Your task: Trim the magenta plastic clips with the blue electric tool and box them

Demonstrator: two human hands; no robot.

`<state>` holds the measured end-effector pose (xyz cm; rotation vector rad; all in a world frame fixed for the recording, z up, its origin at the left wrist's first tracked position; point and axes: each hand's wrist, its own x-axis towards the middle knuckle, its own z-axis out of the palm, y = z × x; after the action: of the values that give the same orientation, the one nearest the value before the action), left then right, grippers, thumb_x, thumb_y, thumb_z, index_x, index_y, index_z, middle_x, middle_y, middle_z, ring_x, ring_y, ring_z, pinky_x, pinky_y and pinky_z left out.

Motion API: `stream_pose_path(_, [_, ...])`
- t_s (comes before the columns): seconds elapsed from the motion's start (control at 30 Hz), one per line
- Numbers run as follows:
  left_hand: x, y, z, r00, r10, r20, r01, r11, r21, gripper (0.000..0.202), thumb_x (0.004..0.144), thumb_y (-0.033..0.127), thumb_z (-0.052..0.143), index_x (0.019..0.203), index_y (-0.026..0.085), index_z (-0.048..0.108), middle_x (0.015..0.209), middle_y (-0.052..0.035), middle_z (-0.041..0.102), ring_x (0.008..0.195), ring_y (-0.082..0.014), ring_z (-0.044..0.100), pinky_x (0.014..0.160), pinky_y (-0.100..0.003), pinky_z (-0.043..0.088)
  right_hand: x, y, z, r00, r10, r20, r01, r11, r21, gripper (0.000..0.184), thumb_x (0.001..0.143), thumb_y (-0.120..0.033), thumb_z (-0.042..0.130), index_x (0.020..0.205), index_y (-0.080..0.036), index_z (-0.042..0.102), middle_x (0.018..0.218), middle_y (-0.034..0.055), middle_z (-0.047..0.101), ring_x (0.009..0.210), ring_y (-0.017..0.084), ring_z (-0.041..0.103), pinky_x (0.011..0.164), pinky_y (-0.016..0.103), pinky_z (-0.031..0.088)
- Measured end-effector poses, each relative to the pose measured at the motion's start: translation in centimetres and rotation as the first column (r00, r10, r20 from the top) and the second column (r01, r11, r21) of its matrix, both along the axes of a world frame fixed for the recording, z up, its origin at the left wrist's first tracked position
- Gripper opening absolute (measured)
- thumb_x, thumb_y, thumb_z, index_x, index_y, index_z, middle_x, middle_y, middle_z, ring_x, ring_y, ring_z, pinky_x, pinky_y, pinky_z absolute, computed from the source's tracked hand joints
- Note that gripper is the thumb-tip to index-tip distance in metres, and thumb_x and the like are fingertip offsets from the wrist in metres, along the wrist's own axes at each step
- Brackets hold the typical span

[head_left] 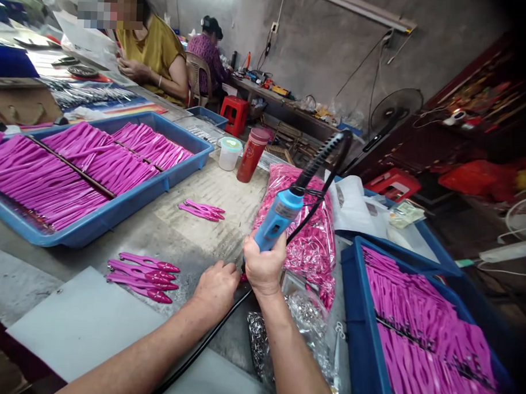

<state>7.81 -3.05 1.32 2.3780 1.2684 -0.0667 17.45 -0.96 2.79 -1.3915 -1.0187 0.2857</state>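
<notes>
My right hand (pixel 266 267) is wrapped round a blue electric screwdriver (pixel 277 220), which tilts with its cord end up and to the right. Just left of it, my left hand (pixel 216 287) is closed low over the table, fingers curled by the screwdriver's lower end. What those fingers hold is hidden; a small dark pink bit shows beside them. Several pink tong-like pieces with glossy darker tips (pixel 143 276) lie left of my left hand. A smaller group of the same pink pieces (pixel 202 210) lies farther back on the table.
A blue tray (pixel 160 185) of pink pieces stands left, a blue crate (pixel 357 332) of them right. Behind my right hand is a bag of pink parts (pixel 313 233); bagged metal parts (pixel 306 313) lie nearer. A red tumbler (pixel 252 156) and tub (pixel 230 154) stand behind. Two people sit beyond.
</notes>
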Motion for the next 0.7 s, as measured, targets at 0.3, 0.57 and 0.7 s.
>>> stream_pose_path(0.3, [-0.1,-0.2,-0.4,1.000,0.011,0.001,-0.011,0.997,0.074,0.031,0.087,0.015,0.032,0.092,0.018,0.063,0.094,-0.0056,0.061,0.093,-0.0223,0.051,0.079,-0.033,0.043,0.0,-0.5,0.9,0.978,0.052,-0.202,-0.049,0.999,0.020,0.034,0.060,-0.030,0.061,0.084,-0.015,0.043,0.062,-0.0027,0.049,0.049,0.010,0.047,0.050,0.024,0.042])
stream_pose_path(0.57, [-0.4,-0.8,1.0,1.000,-0.007,-0.027,0.010,0.995,0.104,0.027,0.086,0.012,0.035,0.096,0.016,0.059,0.097,-0.0072,0.059,0.098,-0.0230,0.050,0.079,-0.035,0.044,1.4,-5.0,2.6,0.923,0.003,-0.384,0.085,0.974,0.212,0.040,0.058,-0.023,0.069,0.088,-0.014,0.044,0.064,-0.0020,0.052,0.046,0.012,0.052,0.050,0.026,0.043])
stream_pose_path(0.7, [-3.6,-0.8,2.6,0.999,0.043,-0.033,-0.037,0.988,0.148,0.019,0.088,0.019,0.040,0.092,0.017,0.058,0.094,-0.0057,0.058,0.092,-0.0209,0.051,0.076,-0.034,0.043,2.4,-6.5,2.6,0.875,-0.014,-0.485,0.138,0.965,0.221,0.041,0.055,-0.023,0.072,0.087,-0.014,0.047,0.063,-0.0018,0.051,0.047,0.014,0.052,0.051,0.028,0.044])
